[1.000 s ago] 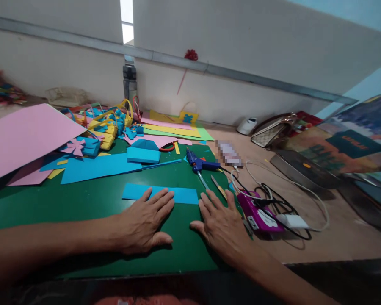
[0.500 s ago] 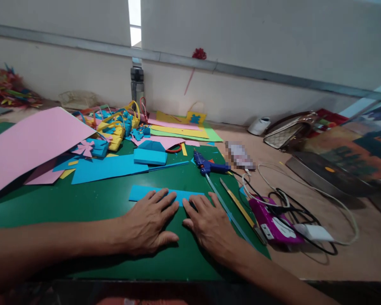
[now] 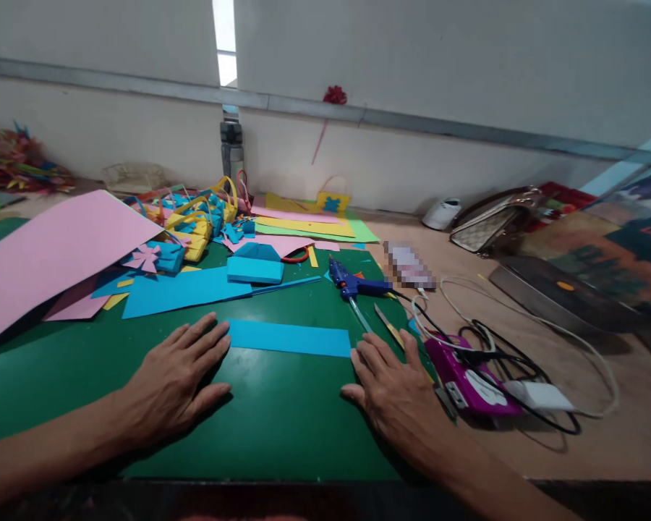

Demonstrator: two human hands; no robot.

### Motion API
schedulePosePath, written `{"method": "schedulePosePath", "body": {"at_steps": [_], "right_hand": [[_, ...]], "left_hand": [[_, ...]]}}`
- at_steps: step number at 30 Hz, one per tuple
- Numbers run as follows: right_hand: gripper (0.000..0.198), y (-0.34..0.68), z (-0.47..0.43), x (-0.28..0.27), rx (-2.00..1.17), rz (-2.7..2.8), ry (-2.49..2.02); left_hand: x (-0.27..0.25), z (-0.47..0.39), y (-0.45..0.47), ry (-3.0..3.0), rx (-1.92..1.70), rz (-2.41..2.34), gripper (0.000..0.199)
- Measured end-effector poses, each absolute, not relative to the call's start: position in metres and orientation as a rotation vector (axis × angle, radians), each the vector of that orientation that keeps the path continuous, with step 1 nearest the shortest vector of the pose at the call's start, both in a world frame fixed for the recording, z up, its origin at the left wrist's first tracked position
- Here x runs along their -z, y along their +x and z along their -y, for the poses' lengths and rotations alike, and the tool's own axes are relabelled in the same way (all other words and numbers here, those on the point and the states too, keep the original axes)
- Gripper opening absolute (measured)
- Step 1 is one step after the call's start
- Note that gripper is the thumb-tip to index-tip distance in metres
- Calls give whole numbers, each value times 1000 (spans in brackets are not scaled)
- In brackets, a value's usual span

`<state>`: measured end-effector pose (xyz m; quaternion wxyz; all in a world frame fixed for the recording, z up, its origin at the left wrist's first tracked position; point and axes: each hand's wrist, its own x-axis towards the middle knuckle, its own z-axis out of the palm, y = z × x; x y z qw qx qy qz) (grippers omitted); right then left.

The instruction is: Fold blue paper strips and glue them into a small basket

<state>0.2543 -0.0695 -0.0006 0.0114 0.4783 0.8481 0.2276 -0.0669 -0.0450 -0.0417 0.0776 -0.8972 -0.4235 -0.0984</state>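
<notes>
A blue strip of craft foam or paper lies flat on the green cutting mat in front of me. At its left end rests my left hand, palm down with fingers stretched out, the fingertips touching or just beside the edge. My right hand is at the other end, its fingers spread and the fingertips close to the corner. Neither hand grips anything. Behind the strip sit a folded blue piece and a larger blue sheet.
A blue glue gun and a cutter knife lie near the mat's right side. Further right is a purple power strip with tangled cables. Pink sheets and small yellow bags occupy the left and back.
My hands have slid apart from the middle of the blue strip, the left one leftward and the right one rightward, uncovering the strip between them.
</notes>
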Motion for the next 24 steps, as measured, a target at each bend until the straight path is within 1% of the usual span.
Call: {"method": "schedulePosePath", "body": {"at_steps": [4, 6, 7, 11, 13, 14, 19, 24], "right_hand": [[37, 246, 69, -6, -835, -2591, 1574], [40, 232, 67, -9, -824, -2665, 1561], [42, 222, 65, -9, -774, -2743, 1504], [53, 187, 56, -2, -307, -2906, 1294], [59, 184, 54, 3, -196, -2850, 1306], [61, 187, 54, 4, -174, -2822, 1328], [57, 224, 64, 3, -250, -2666, 1537], [56, 243, 75, 6, -373, -2578, 1636]], "left_hand": [[37, 46, -67, -2650, 343, 1234, 50], [32, 44, -59, -2638, 373, 1173, 50], [29, 43, -52, -2648, 386, 1133, 51], [27, 35, -24, -2849, 327, 952, 65], [33, 32, -20, -2939, 290, 936, 72], [36, 31, -21, -2965, 280, 926, 71], [54, 35, -56, -2847, 408, 1017, 70], [62, 45, -82, -2723, 501, 1093, 69]]}}
